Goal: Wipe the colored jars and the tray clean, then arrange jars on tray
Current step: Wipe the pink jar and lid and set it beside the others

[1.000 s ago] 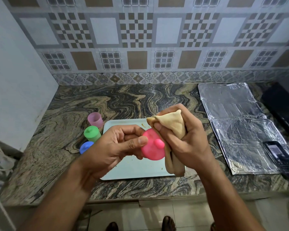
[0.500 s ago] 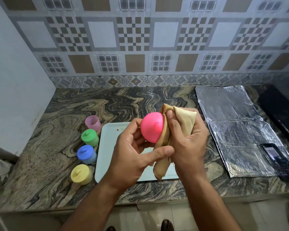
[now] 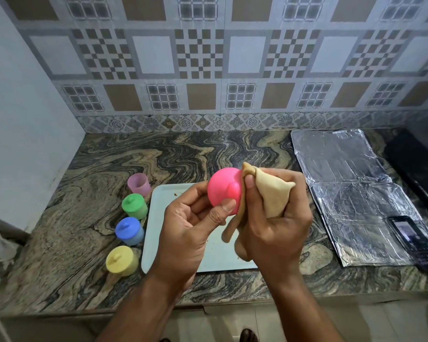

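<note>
My left hand (image 3: 195, 225) holds a bright pink jar lid (image 3: 224, 190) above the tray, thumb on its lower edge. My right hand (image 3: 274, 218) grips a tan cloth (image 3: 273, 193) pressed against the lid's right side, one end hanging down. The pale blue tray (image 3: 158, 218) lies on the counter under both hands, with brown specks near its far edge. To its left stand a lidless pale pink jar (image 3: 139, 183), a green jar (image 3: 134, 206), a blue jar (image 3: 129, 230) and a yellow jar (image 3: 121, 260), the last three with lids on.
Foil-covered sheets (image 3: 351, 193) lie on the right of the marble counter (image 3: 109, 169), with a dark phone (image 3: 410, 235) on their near corner. A black appliance (image 3: 420, 169) sits at the far right. A tiled wall is behind, a plain wall at left.
My hands have risen and turned the pink lid, so its knob faces the cloth on the right. The view has shifted, bringing the blue and yellow jars into sight.
</note>
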`<action>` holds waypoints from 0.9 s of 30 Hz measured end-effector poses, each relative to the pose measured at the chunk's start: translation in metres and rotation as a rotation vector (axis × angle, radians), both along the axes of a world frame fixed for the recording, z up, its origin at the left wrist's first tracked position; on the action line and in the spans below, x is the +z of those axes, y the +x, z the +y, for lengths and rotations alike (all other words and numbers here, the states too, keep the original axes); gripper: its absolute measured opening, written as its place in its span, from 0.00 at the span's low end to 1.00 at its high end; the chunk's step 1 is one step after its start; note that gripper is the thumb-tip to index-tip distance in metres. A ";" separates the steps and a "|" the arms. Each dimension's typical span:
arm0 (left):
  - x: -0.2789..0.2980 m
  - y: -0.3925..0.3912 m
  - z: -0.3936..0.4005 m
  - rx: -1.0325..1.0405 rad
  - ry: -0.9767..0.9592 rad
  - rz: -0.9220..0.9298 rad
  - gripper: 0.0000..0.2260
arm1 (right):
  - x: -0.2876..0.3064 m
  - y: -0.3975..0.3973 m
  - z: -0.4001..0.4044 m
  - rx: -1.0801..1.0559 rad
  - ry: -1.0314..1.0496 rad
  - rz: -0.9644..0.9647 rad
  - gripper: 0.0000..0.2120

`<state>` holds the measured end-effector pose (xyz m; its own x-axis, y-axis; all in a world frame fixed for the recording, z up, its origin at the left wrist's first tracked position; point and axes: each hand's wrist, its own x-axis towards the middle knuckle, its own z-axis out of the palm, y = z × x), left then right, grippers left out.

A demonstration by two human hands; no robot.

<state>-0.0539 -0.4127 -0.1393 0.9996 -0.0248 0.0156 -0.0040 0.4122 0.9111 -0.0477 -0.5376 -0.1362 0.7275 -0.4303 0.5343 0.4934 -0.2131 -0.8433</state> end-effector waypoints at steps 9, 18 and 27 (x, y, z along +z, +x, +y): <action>0.012 0.007 0.021 -0.182 0.213 -0.146 0.09 | 0.000 0.010 -0.021 0.160 -0.193 -0.028 0.08; 0.016 0.016 0.039 -0.380 0.298 -0.132 0.10 | 0.021 0.027 -0.030 0.453 0.050 0.191 0.04; 0.015 0.022 0.033 -0.390 0.184 -0.092 0.14 | 0.015 0.018 -0.035 0.520 0.099 0.191 0.07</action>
